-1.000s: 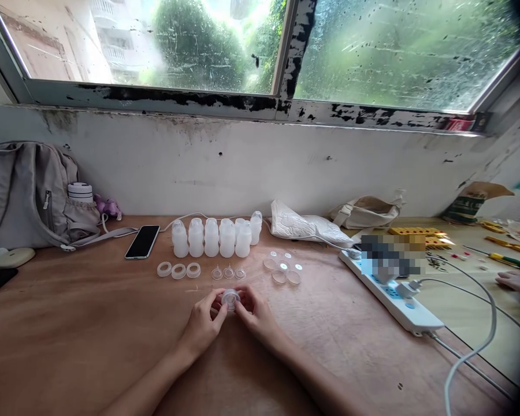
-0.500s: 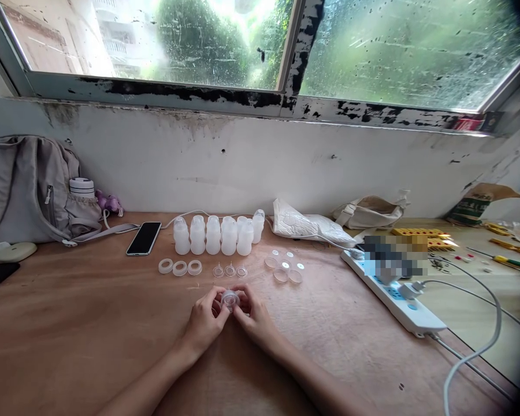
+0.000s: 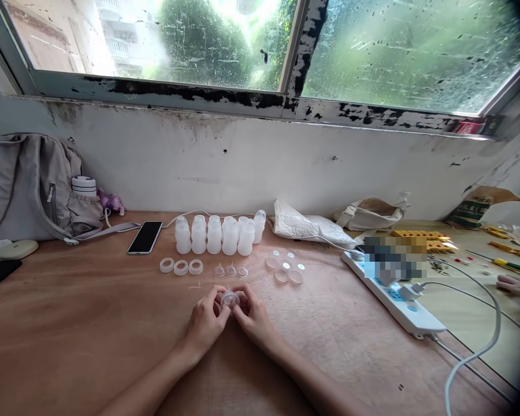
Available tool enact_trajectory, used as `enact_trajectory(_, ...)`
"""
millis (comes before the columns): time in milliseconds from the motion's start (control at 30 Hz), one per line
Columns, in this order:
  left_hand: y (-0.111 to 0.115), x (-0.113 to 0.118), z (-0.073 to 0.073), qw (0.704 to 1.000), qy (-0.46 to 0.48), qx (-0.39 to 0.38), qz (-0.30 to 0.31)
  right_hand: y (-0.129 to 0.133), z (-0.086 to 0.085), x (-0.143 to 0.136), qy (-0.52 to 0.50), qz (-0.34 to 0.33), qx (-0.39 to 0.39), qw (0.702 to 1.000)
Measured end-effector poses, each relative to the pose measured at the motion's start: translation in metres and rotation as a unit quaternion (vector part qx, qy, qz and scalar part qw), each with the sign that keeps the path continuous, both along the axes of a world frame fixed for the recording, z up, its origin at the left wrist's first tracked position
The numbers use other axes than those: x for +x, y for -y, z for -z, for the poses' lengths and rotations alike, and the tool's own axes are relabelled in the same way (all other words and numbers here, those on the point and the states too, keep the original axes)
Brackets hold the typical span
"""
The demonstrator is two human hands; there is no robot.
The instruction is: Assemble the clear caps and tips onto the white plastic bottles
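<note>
Between both hands, just above the brown table (image 3: 112, 323), is a small translucent ring-shaped part (image 3: 230, 299). My left hand (image 3: 208, 318) pinches its left side, and my right hand (image 3: 252, 315) grips its right side. Beyond the hands lie three white rings (image 3: 181, 267) and, to their right, three clear nipple-like pieces (image 3: 231, 270). Several clear discs (image 3: 281, 276), along with small pieces bearing white dots, rest farther right. Several frosted white bottles (image 3: 214, 237) stand upright in rows behind these parts.
A phone (image 3: 145, 237) and a grey backpack (image 3: 34, 185) are at the left. White packaging (image 3: 309, 225) lies near the wall. On the right, a power strip (image 3: 394, 294) with looping cables (image 3: 496, 323) crosses the table; another person's hand (image 3: 517, 284) shows at the right edge.
The ring-shaped part is tilted slightly differently between my fingers. At the right edge, the other person's hand has come farther into view. The camera view has shifted slightly.
</note>
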State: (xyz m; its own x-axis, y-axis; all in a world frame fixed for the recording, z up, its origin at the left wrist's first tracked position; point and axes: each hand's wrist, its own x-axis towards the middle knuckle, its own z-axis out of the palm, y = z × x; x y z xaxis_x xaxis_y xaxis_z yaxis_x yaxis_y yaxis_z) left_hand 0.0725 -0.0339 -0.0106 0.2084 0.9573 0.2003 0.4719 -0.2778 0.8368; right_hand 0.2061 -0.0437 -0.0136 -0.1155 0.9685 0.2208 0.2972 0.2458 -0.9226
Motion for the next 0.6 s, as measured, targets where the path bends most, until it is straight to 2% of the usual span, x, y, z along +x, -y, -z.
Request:
enact_trajectory(167,-0.0012,-0.0018,-0.0028,0.999,0.032,-0.006,0.022,-0.0034,0.0021,0.0046,0.015,0.029,-0.003,0.999)
enact_trajectory(300,-0.0012,-0.0017,-0.0051,0.997,0.063,-0.015,0.031,-0.0046,0.0027,0.0040,-0.016,0.016,-0.021,1.000)
enact_trajectory(467,-0.0008,-0.0008,-0.0022,0.990,0.121,-0.060,0.050,-0.0026,0.0032,0.0020,-0.013,0.022,-0.014,1.000)
enact_trajectory(600,-0.0009,-0.0005,-0.0003,0.988,0.136,-0.063,0.047,-0.0013,0.0039,0.0011,-0.002,0.029,-0.011,1.000)
